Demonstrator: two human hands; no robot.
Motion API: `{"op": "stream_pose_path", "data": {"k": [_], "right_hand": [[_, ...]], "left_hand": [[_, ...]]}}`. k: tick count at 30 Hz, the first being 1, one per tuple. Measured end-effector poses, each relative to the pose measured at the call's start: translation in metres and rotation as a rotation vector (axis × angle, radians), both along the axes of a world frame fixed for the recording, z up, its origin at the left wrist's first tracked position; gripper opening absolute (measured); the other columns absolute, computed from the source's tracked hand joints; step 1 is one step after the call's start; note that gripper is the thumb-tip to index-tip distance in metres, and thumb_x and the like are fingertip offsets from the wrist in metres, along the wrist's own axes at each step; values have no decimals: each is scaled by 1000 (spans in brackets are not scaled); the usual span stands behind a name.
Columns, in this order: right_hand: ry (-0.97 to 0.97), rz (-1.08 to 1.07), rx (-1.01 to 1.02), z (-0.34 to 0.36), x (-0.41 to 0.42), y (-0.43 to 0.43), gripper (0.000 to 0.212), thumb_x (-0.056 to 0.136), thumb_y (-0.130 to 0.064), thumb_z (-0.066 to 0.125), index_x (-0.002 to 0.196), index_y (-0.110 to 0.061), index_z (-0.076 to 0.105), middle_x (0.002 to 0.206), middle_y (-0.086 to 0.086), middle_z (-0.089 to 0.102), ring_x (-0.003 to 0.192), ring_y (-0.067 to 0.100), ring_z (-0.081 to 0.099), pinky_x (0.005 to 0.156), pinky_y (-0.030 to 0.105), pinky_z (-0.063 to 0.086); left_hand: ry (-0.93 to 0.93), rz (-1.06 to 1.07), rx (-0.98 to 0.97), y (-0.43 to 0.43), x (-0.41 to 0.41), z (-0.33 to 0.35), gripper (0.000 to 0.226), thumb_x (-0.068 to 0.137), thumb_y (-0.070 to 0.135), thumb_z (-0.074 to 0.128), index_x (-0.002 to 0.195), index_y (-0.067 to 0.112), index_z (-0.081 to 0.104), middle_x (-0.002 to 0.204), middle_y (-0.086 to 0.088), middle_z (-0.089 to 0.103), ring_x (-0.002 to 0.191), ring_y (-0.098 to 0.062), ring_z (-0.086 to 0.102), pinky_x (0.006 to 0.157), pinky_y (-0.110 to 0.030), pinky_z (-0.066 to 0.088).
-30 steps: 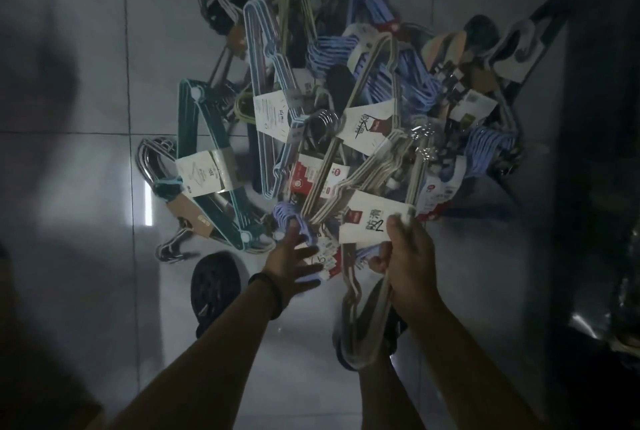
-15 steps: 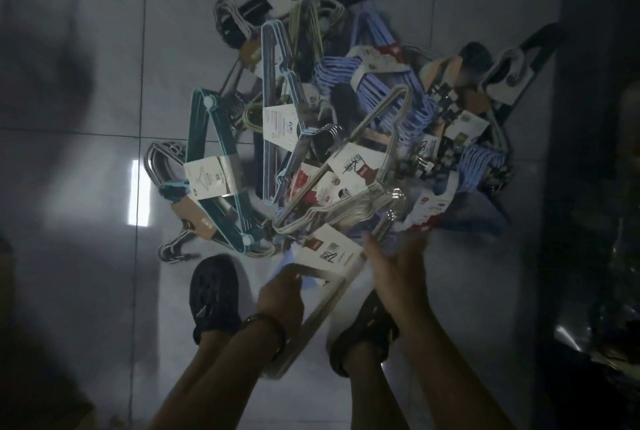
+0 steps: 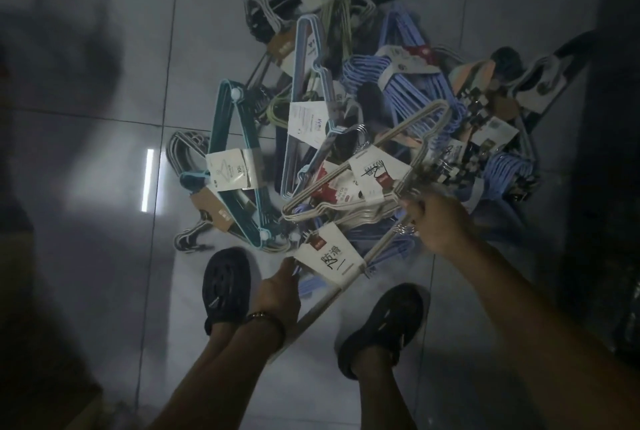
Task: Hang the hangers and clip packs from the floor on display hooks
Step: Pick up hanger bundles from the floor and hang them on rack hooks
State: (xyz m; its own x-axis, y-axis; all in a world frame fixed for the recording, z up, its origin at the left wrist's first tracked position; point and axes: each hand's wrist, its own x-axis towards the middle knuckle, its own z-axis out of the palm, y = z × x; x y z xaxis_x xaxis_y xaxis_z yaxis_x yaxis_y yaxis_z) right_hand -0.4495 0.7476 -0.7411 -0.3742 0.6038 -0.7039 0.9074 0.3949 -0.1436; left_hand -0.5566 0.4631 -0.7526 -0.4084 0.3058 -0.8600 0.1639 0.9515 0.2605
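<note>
L hand point(image 3: 278, 292): fingers curled on the beige wire-hanger pack w/ white card sleeve point(image 3: 327, 263), just off the near edge of the mixed hanger pile point(image 3: 391, 83) on the grey tiled floor point(image 3: 104, 256). R hand point(image 3: 440, 225): fingers wrapped round a second beige pack point(image 3: 375, 171), pile's near-right side.

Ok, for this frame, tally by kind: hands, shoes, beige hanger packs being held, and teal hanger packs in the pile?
Hands: 2, left hand and right hand
Black shoes: 2
Beige hanger packs held: 2
Teal hanger packs: 1
Total: 7
</note>
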Motion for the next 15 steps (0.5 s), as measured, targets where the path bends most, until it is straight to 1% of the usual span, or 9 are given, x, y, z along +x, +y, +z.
{"op": "stream_pose_path", "data": {"k": [2,4,6,7,8,9,11,13,15], "right_hand": [[32,80,69,3,-7,3,43,108,-44,44,104,-9,68,97,17,68,82,30,60,71,37,48],[7,81,85,2,-14,2,42,108,-44,44,113,-8,65,110,21,65,85,29,54,73,36,42],[-1,-24,-44,-1,-18,-3,42,108,-48,43,123,-11,57,119,23,60,88,29,57,72,34,43],[16,-155,-156,0,-20,-8,42,107,-50,46,123,-12,53,114,21,63,84,28,64,65,31,47],[30,-305,-277,0,-19,-14,43,105,-51,50,122,-12,51,102,18,67,73,26,70,55,28,50],[45,-381,-341,0,-20,-20,44,104,-49,54,122,-9,50,88,15,69,59,22,70,47,26,49],[57,-348,-309,2,-23,-33,41,107,-38,52,126,-2,49,74,13,70,41,12,64,38,20,45],[54,-375,-273,4,-26,-41,34,110,-30,44,121,1,54,71,13,69,34,5,58,34,16,40],[55,-405,-309,14,-31,-47,34,111,-28,39,109,0,59,66,11,67,31,4,53,34,15,37]], "left_hand": [[-34,11,36,-4,-2,1,38,106,16,46,144,23,46,121,-13,70,98,-33,69,85,-43,58],[-35,43,73,-8,-3,4,33,106,19,45,138,24,51,120,-12,70,96,-33,69,85,-46,58],[-25,97,59,-11,0,11,30,107,20,42,135,25,52,117,-11,70,95,-30,68,85,-45,59],[-12,119,38,-13,3,13,31,107,18,42,136,24,52,118,-10,70,95,-28,68,85,-42,59],[3,119,7,-15,6,15,33,106,15,43,137,23,51,119,-10,70,96,-28,68,85,-41,58],[21,108,-14,-17,10,13,34,105,13,44,137,22,49,121,-10,69,98,-29,68,85,-39,58],[65,58,-72,-20,16,15,38,102,11,46,139,22,46,127,-7,66,97,-23,66,78,-29,56],[58,30,-94,-22,19,17,40,102,9,47,140,22,42,128,-4,65,88,-15,62,63,-17,50],[12,56,-103,-22,19,28,41,102,7,50,140,20,41,121,-7,69,86,-17,65,63,-20,52]]}}
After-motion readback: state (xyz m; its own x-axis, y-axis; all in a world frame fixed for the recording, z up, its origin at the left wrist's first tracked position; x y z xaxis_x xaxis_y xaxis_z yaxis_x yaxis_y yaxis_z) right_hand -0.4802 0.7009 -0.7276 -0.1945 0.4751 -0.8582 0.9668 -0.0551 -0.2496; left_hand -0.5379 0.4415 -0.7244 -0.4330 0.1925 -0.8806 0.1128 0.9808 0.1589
